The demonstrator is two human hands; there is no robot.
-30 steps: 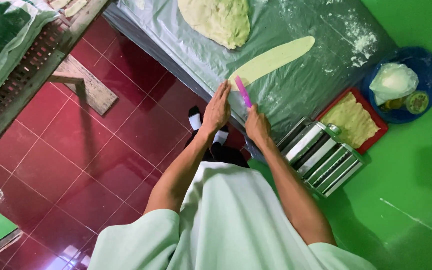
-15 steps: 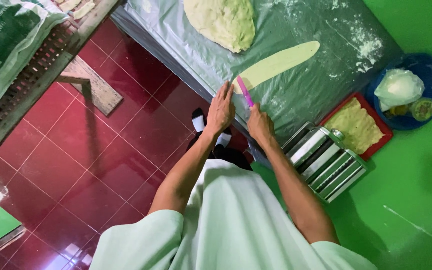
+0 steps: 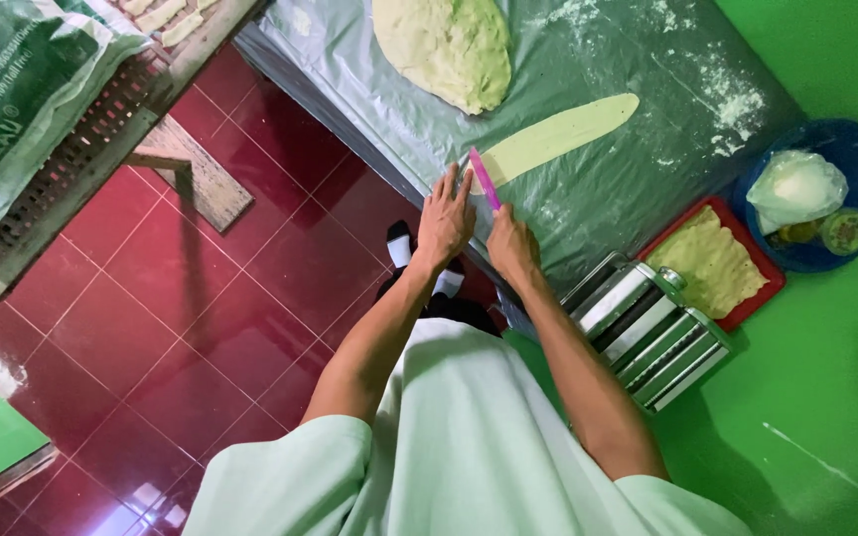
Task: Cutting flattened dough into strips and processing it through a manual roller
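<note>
Materials under my hands

My right hand held a smooth pink plastic scraper on matt, soft dough strip; table wore glossy, flour-dusted plastic sheet. Pasta roller was shiny ribbed metal; floor tiles glossy red.

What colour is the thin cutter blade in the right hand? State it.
Pink: the thin flat cutter blade in the right hand, clearest in the head view.
</note>
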